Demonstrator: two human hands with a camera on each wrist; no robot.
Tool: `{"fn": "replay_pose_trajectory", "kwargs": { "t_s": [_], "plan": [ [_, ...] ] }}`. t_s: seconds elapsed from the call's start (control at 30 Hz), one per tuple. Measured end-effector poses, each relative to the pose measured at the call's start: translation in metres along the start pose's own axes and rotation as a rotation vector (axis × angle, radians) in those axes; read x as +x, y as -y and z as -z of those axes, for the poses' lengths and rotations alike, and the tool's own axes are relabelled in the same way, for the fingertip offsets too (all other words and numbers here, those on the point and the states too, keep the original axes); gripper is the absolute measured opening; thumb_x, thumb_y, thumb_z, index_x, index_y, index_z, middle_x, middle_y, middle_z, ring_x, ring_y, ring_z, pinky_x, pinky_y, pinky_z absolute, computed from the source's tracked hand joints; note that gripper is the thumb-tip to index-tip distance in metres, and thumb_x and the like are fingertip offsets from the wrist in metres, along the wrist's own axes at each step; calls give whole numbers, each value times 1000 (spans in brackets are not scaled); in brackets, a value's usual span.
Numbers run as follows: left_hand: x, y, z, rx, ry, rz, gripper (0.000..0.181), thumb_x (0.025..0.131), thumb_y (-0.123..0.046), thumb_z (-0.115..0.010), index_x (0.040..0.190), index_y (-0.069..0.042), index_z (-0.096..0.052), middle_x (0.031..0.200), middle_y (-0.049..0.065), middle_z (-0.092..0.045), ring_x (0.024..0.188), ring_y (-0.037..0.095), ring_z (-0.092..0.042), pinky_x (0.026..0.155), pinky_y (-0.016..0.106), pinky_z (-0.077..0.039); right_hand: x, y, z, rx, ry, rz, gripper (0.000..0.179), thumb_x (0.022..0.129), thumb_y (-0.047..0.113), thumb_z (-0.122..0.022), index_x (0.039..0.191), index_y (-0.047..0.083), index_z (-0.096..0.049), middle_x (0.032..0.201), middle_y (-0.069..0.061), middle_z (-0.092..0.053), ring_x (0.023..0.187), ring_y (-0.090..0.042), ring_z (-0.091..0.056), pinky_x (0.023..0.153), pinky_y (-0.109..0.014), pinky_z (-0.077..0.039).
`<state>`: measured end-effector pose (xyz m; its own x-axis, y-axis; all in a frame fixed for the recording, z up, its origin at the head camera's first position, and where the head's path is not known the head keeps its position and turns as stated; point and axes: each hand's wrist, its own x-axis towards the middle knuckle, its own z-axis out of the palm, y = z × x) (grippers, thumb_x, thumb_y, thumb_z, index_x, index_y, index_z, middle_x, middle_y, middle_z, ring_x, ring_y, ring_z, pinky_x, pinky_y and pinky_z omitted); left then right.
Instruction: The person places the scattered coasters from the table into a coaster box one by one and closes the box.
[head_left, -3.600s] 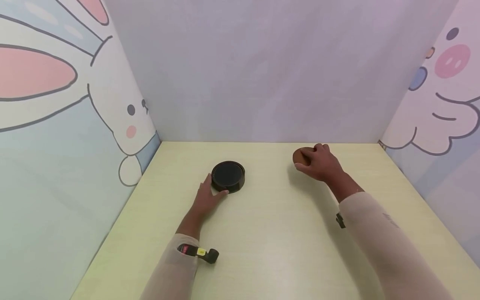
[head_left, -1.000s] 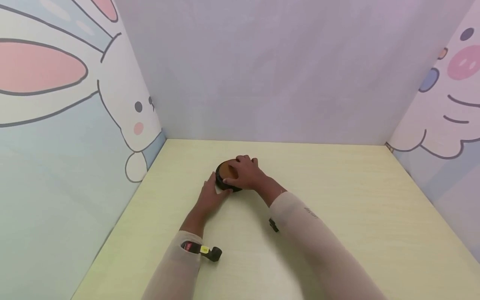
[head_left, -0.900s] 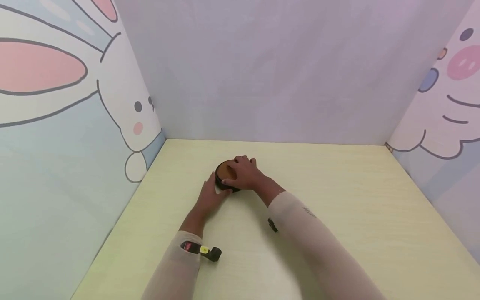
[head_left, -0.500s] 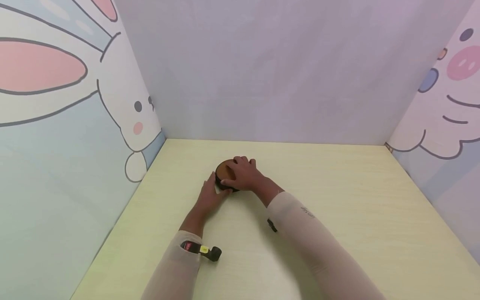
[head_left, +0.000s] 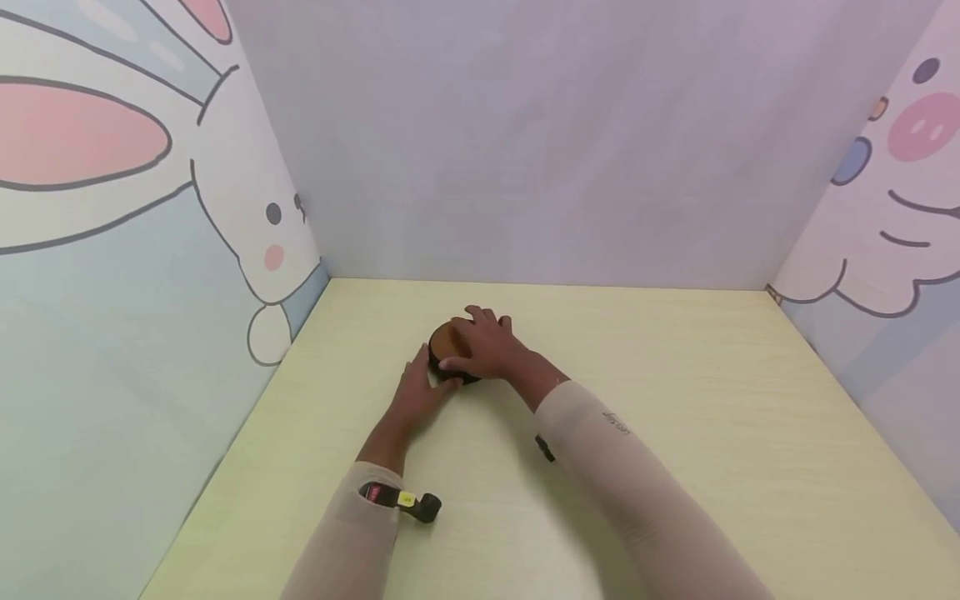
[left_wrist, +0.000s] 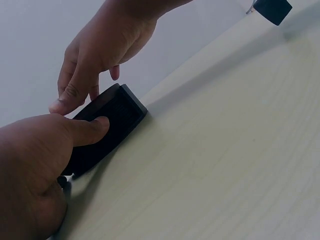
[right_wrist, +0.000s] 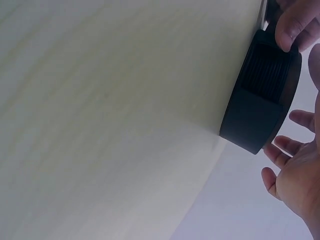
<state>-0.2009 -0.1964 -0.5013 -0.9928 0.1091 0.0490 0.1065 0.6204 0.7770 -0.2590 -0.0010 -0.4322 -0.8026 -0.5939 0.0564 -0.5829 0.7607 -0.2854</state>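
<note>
A black round coaster holder [head_left: 450, 374] stands on the pale table, with a brown round coaster [head_left: 443, 340] lying in its top. My left hand [head_left: 414, 393] grips the holder's side, its thumb pressed on the near wall in the left wrist view. Above the coaster, my right hand [head_left: 491, 346] hovers with fingers spread and loosely bent. In the right wrist view its fingertips are beside the rim, mostly apart from the holder [right_wrist: 252, 117]. A slot in the holder's wall shows stacked thin edges. The right hand hides part of the coaster in the head view.
The light wood-grain table [head_left: 675, 400] reaches back to a plain lilac wall [head_left: 525, 150]. Printed cartoon panels stand at the left [head_left: 90, 333] and right [head_left: 892, 208]. A small black camera [head_left: 427, 507] is strapped on the left sleeve.
My right hand has brought the brown coaster leftward onto the black holder and let it go there; its fingers have lifted slightly. The left hand has stayed at the holder.
</note>
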Motion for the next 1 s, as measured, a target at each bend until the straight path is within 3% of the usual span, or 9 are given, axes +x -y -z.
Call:
{"fn": "replay_pose_trajectory", "kwargs": {
  "t_s": [0.33, 0.53, 0.83, 1.0],
  "plan": [
    [1, -1, 0, 7, 17, 29, 102, 103, -39, -74, 173, 5, -14, 181, 26, -21, 171, 42, -16, 143, 58, -5, -6, -9, 5, 5, -30, -72, 87, 105, 70, -56, 169, 13, -40, 175, -21, -32, 162, -43, -32, 120, -68, -35],
    [4, 0, -1, 30, 21, 17, 108, 101, -41, -76, 171, 9, -12, 180, 31, -18, 170, 47, -15, 142, 61, -9, -13, -21, 9, -22, -33, -156, 90, 106, 73, -51, 171, 14, -34, 178, -19, -26, 165, -42, -26, 124, -71, -31],
    [0, -1, 6, -20, 27, 74, 124, 97, -52, -78, 174, 2, 2, 184, 25, 3, 172, 44, 2, 141, 62, -8, -20, -47, 13, -31, -87, -263, 91, 107, 74, -46, 173, 14, -30, 180, -22, -19, 166, -45, -20, 124, -73, -26],
    [-1, 2, 8, -35, 15, 89, 127, 96, -55, -79, 174, 1, 5, 184, 24, 7, 172, 43, 6, 141, 62, -5, -24, -59, 18, -40, -86, -325, 93, 106, 75, -44, 174, 15, -27, 182, -21, -13, 168, -44, -16, 126, -76, -22]
  ]
}}
